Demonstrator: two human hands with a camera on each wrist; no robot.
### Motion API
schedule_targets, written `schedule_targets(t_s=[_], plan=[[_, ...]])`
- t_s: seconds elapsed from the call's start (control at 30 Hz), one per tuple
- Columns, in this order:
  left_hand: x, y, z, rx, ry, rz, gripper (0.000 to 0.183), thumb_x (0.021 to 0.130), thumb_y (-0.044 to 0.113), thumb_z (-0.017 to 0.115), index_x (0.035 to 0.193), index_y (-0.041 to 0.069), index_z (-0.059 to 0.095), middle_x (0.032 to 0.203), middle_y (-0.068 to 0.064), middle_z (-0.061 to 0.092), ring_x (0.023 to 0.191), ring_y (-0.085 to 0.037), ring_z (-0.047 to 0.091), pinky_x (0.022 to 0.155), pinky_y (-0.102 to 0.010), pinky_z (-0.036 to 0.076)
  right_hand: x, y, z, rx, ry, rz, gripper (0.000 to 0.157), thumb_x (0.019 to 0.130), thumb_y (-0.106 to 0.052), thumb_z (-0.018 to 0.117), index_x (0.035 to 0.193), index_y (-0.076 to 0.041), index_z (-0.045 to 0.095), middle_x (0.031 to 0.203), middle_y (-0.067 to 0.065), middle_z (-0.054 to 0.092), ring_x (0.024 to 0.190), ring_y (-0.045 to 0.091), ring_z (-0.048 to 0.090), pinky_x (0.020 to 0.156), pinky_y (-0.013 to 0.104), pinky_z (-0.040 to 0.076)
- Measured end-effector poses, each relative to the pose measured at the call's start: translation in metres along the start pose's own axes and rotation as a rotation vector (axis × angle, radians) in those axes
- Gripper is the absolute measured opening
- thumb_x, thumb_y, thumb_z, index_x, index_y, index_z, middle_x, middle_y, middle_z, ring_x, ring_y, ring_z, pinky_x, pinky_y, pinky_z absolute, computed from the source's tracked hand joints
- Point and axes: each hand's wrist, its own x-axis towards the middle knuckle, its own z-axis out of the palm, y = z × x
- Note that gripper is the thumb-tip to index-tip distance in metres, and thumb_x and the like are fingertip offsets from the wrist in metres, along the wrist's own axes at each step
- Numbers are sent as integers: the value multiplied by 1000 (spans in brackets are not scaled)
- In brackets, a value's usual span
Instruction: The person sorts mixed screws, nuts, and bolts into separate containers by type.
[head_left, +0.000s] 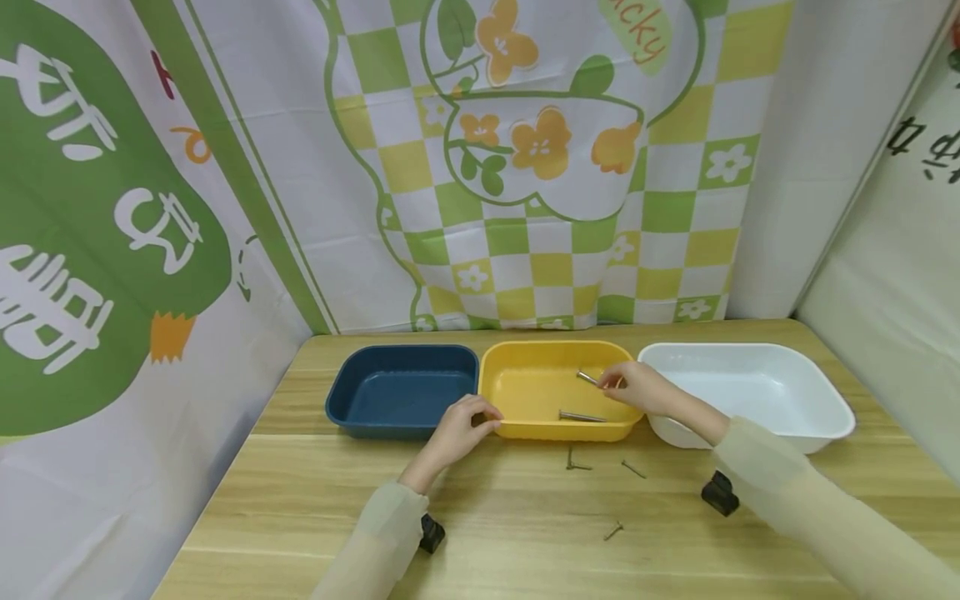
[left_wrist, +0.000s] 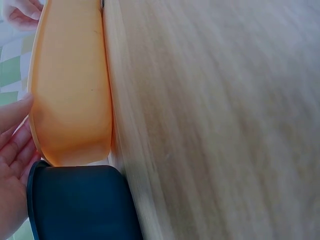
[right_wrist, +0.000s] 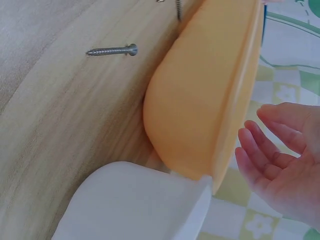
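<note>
My left hand (head_left: 462, 429) holds the near left corner of the yellow tray (head_left: 525, 431), thumb and fingers at its rim. In the left wrist view, the thumb (left_wrist: 20, 109) lies against that rim. Over the right side of the same tray is my right hand (head_left: 637, 388), its fingertips right by one end of a metal bolt (head_left: 587, 377). The right wrist view shows the right hand's fingers (right_wrist: 255, 140) loosely bent and apart from the thumb, with nothing visible between them. A second, longer bolt (head_left: 582, 417) lies inside the tray near its front wall.
A dark blue tray (head_left: 405, 432) stands left of the yellow one, a white tray (head_left: 813, 442) right of it. Several small screws lie on the wooden table (head_left: 525, 533) in front, among them one screw (head_left: 633, 469) and another nearer screw (head_left: 613, 531). Patterned cloth (head_left: 540, 267) hangs behind.
</note>
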Motion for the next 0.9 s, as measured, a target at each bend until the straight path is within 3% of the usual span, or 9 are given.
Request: schedule_targets(t_s=[0.23, 0.57, 0.77, 0.9], plan=[[1, 5, -2, 6, -20, -25, 9, 83, 15, 62, 89, 10, 66, 84, 2, 59, 82, -15, 53, 73, -30, 44, -17, -6, -8, -37, 58, 7, 11, 83, -2, 56, 90, 4, 63, 83, 10, 62, 72, 19, 55, 62, 30, 45], [3, 23, -8, 100, -84, -90, 13, 86, 19, 58, 92, 10, 66, 90, 1, 60, 85, -15, 52, 76, -30, 43, -50, -1, -20, -107, 181, 6, 11, 81, 0, 59, 90, 4, 63, 80, 6, 59, 70, 18, 55, 65, 36, 47], [5, 36, -3, 99, -16, -21, 12, 86, 16, 59, 92, 8, 66, 96, -2, 59, 92, -18, 52, 82, -38, 42, -72, 10, -25, -134, 226, 38, 11, 79, 1, 59, 89, 4, 63, 80, 7, 60, 70, 20, 56, 63, 36, 47], [5, 44, 3, 88, 43, 48, 11, 84, 13, 60, 91, 7, 66, 97, -2, 58, 94, -18, 52, 82, -36, 43, -86, 18, -26, -181, 279, 21, 9, 77, 1, 63, 86, 2, 64, 78, 5, 60, 68, 20, 56, 62, 36, 46]])
